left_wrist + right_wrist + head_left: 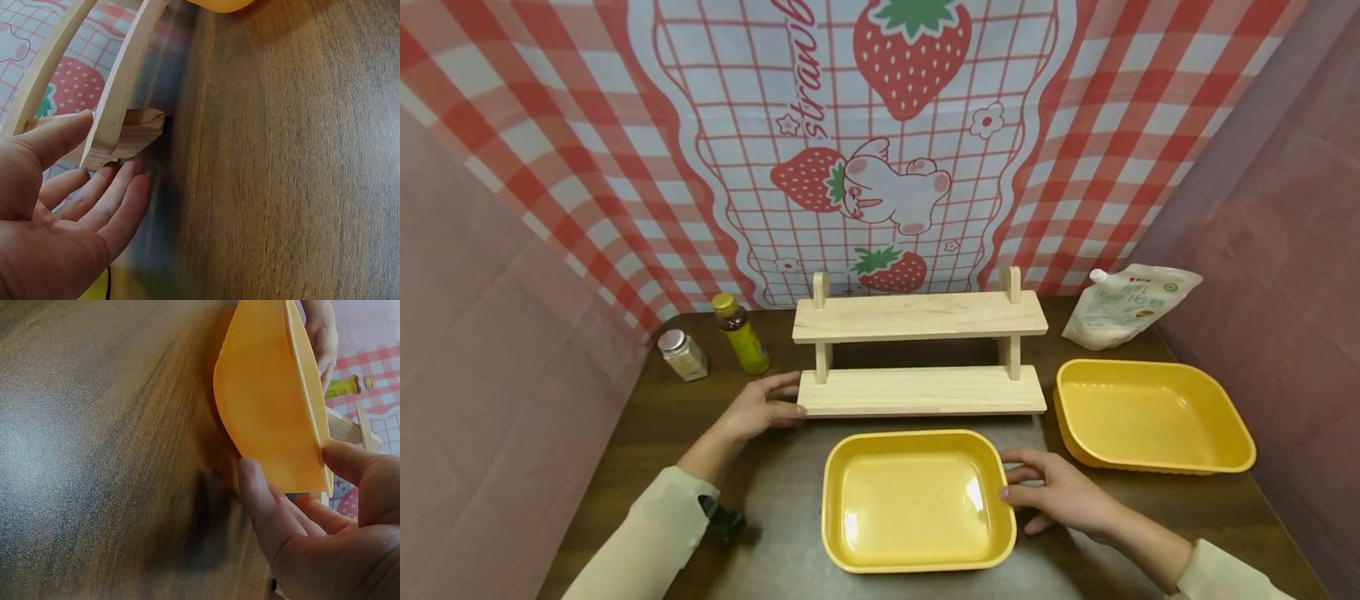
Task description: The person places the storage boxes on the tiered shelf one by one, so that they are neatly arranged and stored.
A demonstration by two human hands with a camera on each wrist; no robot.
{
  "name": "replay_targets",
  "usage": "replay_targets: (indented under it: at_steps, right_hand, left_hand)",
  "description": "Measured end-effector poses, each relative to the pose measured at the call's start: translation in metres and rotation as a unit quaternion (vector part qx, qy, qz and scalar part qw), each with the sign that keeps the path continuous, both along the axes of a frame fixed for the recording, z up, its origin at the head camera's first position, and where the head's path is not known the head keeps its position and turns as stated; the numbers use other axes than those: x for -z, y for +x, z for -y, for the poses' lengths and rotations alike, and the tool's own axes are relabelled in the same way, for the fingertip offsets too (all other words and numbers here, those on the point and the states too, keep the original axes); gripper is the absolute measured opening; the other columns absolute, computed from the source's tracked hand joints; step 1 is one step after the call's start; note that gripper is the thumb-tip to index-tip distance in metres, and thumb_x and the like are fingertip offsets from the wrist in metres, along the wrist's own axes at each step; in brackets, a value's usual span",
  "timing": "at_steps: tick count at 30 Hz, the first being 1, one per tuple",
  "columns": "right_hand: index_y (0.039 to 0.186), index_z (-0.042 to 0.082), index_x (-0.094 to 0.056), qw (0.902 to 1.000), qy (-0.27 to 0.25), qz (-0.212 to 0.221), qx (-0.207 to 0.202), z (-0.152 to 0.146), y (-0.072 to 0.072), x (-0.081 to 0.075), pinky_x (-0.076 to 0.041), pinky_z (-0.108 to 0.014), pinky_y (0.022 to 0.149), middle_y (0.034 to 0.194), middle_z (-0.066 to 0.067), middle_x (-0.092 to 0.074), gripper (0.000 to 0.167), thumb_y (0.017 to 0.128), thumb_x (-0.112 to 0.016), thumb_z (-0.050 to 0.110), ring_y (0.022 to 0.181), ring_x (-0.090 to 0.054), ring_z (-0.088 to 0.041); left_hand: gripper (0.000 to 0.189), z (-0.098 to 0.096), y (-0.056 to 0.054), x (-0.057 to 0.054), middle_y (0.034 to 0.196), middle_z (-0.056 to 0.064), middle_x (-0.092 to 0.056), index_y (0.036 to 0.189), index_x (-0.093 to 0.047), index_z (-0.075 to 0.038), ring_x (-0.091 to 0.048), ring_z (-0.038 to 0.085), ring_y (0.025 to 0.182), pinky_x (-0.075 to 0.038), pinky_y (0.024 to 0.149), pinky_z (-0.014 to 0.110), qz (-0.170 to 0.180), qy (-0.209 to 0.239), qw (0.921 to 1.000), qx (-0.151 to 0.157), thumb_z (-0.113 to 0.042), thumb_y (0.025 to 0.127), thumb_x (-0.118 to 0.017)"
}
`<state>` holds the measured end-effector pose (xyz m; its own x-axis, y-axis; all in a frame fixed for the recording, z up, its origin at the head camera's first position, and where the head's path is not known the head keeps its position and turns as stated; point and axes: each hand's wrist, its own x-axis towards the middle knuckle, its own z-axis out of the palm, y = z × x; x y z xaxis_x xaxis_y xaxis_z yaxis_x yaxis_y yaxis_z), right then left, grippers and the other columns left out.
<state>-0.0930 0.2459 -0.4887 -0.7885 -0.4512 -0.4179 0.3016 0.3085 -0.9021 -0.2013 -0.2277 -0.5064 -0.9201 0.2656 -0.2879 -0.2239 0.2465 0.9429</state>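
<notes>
A two-tier wooden shelf (921,392) stands at the back of the table. My left hand (763,410) is at the left end of its lower board. In the left wrist view the thumb lies against the top of the board (119,94), the fingers curled beneath its end. A yellow plastic basin (917,558) sits in front of the shelf, with nothing in it. At its right side, my right hand (1063,496) holds the wall. The right wrist view has that thumb on the basin's rim (306,381) and the fingers along the outer side.
A second yellow basin (1157,461) sits at the right, with a white spouted pouch (1123,308) behind it. Back left stand a small white-lidded jar (685,357) and a yellow-capped bottle (743,337). A checked strawberry cloth (880,100) hangs behind the table.
</notes>
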Motion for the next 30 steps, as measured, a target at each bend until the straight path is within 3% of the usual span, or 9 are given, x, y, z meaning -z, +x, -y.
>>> replay_targets:
  at_steps: [5, 14, 30]
  right_hand:
    - [0.151, -0.011, -0.037, 0.9995, -0.027, 0.019, -0.005, 0.001, 0.0, -0.001, -0.064, -0.049, 0.067, 0.129, -0.029, -0.065, 0.066, 0.1, -0.067, 0.016, 0.1, -0.072, -0.032]
    - [0.154, -0.01, -0.032, 0.998, -0.046, 0.042, 0.005, 0.004, 0.004, -0.002, -0.064, -0.05, 0.065, 0.127, -0.026, -0.066, 0.073, 0.097, -0.07, 0.014, 0.094, -0.073, -0.033]
    - [0.151, -0.014, -0.034, 0.9989, -0.032, 0.018, 0.028, 0.009, 0.0, -0.012, -0.064, -0.048, 0.059, 0.122, -0.028, -0.069, 0.072, 0.093, -0.071, 0.008, 0.087, -0.074, -0.031]
  left_hand:
    - [0.073, 0.001, -0.002, 0.002, 0.147, 0.036, -0.048, 0.155, -0.037, 0.006, -0.07, 0.026, 0.107, -0.06, 0.094, 0.048, -0.004, 0.011, 0.9999, 0.005, 0.0, 0.092, -0.072]
    - [0.072, 0.002, -0.004, 0.004, 0.144, 0.034, -0.052, 0.154, -0.04, 0.005, -0.071, 0.021, 0.099, -0.062, 0.087, 0.042, -0.004, 0.003, 1.0, 0.001, 0.002, 0.09, -0.073]
    - [0.071, 0.002, -0.01, -0.002, 0.138, 0.035, -0.057, 0.152, -0.041, 0.007, -0.072, 0.023, 0.097, -0.063, 0.087, 0.045, 0.011, -0.027, 0.9996, 0.005, 0.001, 0.09, -0.075]
